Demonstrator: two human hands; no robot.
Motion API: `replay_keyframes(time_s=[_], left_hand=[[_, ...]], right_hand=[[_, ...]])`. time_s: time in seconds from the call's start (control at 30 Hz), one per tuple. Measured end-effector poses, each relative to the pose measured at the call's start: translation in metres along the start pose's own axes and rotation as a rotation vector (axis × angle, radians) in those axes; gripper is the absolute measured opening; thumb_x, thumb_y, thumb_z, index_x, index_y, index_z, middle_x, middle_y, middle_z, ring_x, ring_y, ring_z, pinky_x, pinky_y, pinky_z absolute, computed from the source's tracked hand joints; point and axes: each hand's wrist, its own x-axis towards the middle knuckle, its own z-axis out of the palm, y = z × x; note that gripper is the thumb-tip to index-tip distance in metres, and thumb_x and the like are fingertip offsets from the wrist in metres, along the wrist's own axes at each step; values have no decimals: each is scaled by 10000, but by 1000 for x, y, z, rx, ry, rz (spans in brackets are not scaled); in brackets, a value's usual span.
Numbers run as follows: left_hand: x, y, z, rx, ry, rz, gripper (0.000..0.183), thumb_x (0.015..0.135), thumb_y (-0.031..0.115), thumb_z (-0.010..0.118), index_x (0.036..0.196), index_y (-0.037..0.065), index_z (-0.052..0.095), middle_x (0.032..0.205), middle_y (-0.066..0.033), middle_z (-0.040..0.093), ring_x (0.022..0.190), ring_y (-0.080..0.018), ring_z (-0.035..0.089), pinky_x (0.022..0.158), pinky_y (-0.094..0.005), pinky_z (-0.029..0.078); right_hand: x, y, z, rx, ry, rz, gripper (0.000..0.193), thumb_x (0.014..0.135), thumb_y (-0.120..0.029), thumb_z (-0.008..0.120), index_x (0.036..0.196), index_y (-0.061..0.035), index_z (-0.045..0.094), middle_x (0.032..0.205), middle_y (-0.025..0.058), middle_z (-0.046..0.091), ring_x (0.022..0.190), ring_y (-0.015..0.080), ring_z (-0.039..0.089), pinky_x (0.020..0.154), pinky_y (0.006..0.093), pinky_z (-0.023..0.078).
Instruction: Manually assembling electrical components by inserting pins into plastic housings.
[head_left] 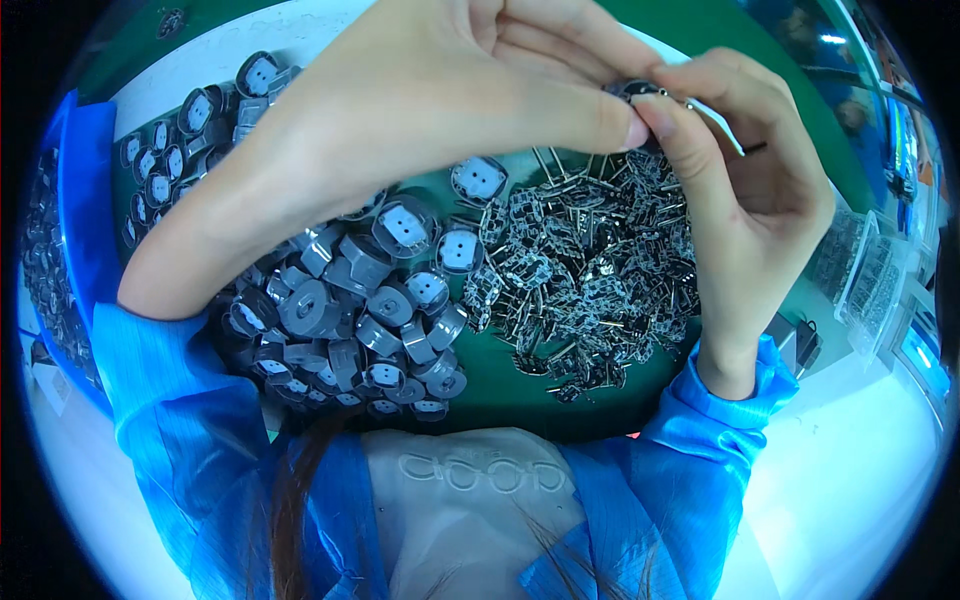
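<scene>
L hand & R hand are pinching sm. dk part; blue bin, far L, is holding dk pcs; clear trays, R, are holding sm. bits.

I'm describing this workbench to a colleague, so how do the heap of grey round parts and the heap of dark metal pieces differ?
Shape: the grey round parts are squat and chunky; the dark metal pieces are thin, with narrow prongs.
Look: the grey parts are mostly dull, some showing pale faces; the metal pieces glint.
Place: the grey heap is further left than the metal heap.
Both lie loose on the green surface.
</scene>
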Motion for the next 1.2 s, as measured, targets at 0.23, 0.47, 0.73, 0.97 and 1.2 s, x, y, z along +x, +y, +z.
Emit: replay_keyframes(time_s=[0.23, 0.47, 0.73, 0.97, 1.2], left_hand=[[3, -11, -14, 175, -132, 431, 308, 898, -64, 676, 1206, -63, 674, 1083, -229, 720, 1023, -237, 716, 915, -329, 616], [-4, 15, -5, 403, 36, 469, 254, 872, -66, 668, 1123, -48, 705, 1026, -213, 724, 974, -259, 721, 895, -362, 611], [11, 26, -59, 1021, 479, 455, 153, 872, 8, 645, 1000, -41, 714, 932, -152, 720, 891, -236, 695, 818, -333, 559], [24, 8, -84, 1615, 871, 417, 252, 925, 200, 662, 1051, -18, 672, 1083, -186, 619, 1104, -349, 544, 968, -421, 455], [5, 30, -13, 1748, 768, 162, 295, 936, 237, 721, 1045, -22, 633, 944, -143, 658, 889, -281, 651, 842, -372, 543]], right_hand=[[5, -12, 0, 388, -104, 385, 387, 976, -43, 620, 1327, 96, 536, 1241, 186, 634, 1176, 232, 624, 998, 343, 519], [4, -7, 11, 307, -53, 244, 363, 996, -68, 615, 1335, 54, 576, 1216, 140, 669, 1118, 161, 642, 924, 276, 519], [36, 31, -25, -313, -152, 155, 309, 969, -145, 685, 1254, -24, 677, 1083, 52, 711, 1009, 80, 643, 842, 227, 499], [29, 28, -16, -397, -122, 376, 216, 842, -169, 792, 968, 1, 745, 866, 100, 744, 775, 149, 727, 718, 256, 562], [29, 32, -17, -261, -140, 263, 138, 853, -43, 745, 978, 14, 741, 825, 79, 749, 767, 127, 722, 751, 247, 568]])
